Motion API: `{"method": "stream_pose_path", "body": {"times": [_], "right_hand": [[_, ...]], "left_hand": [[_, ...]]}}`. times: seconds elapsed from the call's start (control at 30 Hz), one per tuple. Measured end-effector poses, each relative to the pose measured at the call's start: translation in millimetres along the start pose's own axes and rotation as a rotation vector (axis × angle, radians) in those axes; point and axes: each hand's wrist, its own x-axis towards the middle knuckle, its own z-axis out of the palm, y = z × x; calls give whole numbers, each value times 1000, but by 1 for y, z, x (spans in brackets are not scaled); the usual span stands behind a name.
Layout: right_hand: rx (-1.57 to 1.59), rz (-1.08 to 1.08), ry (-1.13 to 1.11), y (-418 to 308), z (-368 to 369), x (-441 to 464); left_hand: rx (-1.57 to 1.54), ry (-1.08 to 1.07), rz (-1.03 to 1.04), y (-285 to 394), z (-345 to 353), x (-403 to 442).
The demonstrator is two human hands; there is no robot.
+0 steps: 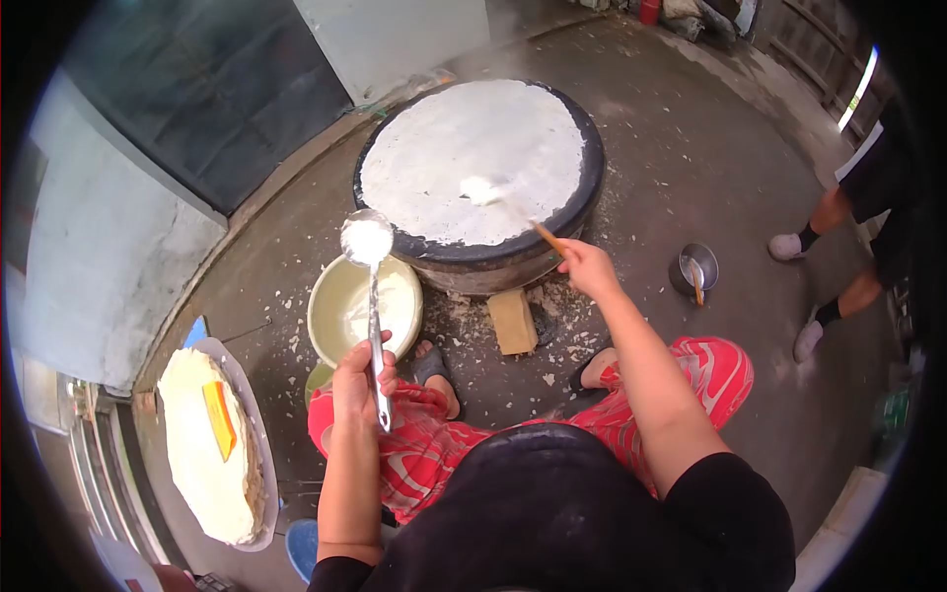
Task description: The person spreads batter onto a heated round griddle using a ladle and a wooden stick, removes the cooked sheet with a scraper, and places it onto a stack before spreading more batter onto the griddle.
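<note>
Head view: the left hand (pixel 363 380) is closed around the smooth metal handle of a ladle (pixel 374 306); its round bowl, coated white, is beside a pale, round basin (pixel 317 311). The right hand (pixel 590 268) is wrapped around a wooden-handled tool (pixel 547 237), its blurred white end at a thin, matte white layer (pixel 444 138) covering most of a dark-rimmed disc (pixel 594 178); the layer appears to be mid-spreading.

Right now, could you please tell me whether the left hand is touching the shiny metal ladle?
Touching: the head view shows the left hand gripping the handle of the ladle, with its fingers wrapped around it.
</note>
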Motion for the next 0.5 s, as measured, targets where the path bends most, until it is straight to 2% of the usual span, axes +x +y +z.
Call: {"method": "stream_pose_path", "body": {"times": [0.03, 0.1, 0.17, 0.2, 0.23, 0.33, 0.43, 0.5], "right_hand": [[175, 157, 58, 3, -4, -5], [129, 89, 208, 22, 17, -12], [100, 77, 150, 19, 53, -22], [-22, -92, 152, 34, 74, -15], [-7, -38, 93, 4, 69, -23], [164, 45, 4, -14, 63, -22], [243, 132, -6, -15, 50, -25], [144, 110, 118, 5, 59, -22]], "left_hand": [[47, -3, 21, -3, 2, -2], [106, 6, 35, -9, 8, 0], [216, 14, 55, -13, 20, 8], [242, 14, 44, -15, 27, 14], [270, 14, 35, -16, 33, 22], [374, -8, 59, -22, 43, 51], [474, 24, 91, -27, 60, 83], [539, 40, 99, -35, 73, 101]]}}
